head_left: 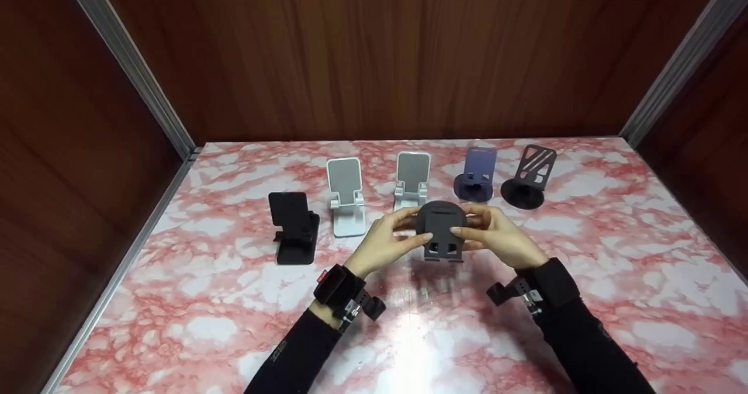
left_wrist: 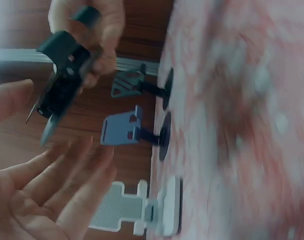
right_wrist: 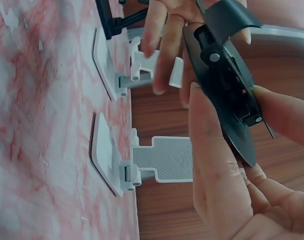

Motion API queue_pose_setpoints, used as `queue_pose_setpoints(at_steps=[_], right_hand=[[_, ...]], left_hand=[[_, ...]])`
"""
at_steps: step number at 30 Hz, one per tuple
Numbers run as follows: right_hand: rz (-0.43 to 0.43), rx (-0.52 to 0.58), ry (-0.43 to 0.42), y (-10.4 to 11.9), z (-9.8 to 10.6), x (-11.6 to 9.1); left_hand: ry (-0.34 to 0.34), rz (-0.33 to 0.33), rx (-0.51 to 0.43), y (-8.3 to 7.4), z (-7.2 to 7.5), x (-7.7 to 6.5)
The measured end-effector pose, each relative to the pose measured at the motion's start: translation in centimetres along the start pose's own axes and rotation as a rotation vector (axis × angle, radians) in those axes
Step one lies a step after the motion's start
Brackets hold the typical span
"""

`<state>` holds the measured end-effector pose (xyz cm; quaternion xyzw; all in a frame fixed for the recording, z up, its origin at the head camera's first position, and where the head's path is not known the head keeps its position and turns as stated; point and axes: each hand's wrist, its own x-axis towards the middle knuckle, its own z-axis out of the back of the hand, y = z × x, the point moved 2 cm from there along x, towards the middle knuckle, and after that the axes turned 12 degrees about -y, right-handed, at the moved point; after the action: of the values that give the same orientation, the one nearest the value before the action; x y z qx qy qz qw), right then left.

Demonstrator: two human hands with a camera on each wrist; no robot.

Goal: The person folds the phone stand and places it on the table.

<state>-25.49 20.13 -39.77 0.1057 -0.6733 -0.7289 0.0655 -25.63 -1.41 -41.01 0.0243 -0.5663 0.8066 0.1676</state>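
Note:
A dark grey phone stand (head_left: 442,230), folded flat against its round base, is up off the table between both hands. My right hand (head_left: 507,237) pinches it, thumb on the plate and fingers behind the base, as the right wrist view shows. My left hand (head_left: 383,243) is at the other side with its fingers extended. In the left wrist view a gap shows between the left thumb (left_wrist: 12,100) and the folded phone stand (left_wrist: 64,82). Hinge and metal pins (right_wrist: 215,57) show between plate and base.
Along the back stand two white phone stands (head_left: 349,221) (head_left: 412,172), a purple one (head_left: 480,166) and a dark slotted one (head_left: 533,169). A black phone stand (head_left: 295,230) is on the left of the marbled table (head_left: 222,324). Wood-look panels (head_left: 397,55) enclose the table.

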Motion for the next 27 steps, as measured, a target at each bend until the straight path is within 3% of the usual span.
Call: queue_pose_setpoints(at_steps=[7, 10, 13, 19, 27], right_hand=[[-0.030, 0.062, 0.024, -0.1, 0.7, 0.0], [-0.042, 0.103, 0.034, -0.3, 1.1, -0.1], [-0.051, 0.106, 0.030, -0.6, 1.6, -0.1], [-0.064, 0.055, 0.014, -1.3, 2.7, -0.1], [-0.060, -0.013, -0.028, -2.2, 4.4, -0.1]], left_hand=[[-0.080, -0.184, 0.496, -0.2, 1.2, -1.3], [-0.129, -0.276, 0.642, -0.2, 1.5, -1.7], [-0.173, -0.326, 0.758, 0.1, 1.6, -2.1], [-0.220, -0.343, 0.898, 0.8, 1.9, -2.5], [-0.202, -0.280, 0.908, 1.5, 2.5, -3.0]])
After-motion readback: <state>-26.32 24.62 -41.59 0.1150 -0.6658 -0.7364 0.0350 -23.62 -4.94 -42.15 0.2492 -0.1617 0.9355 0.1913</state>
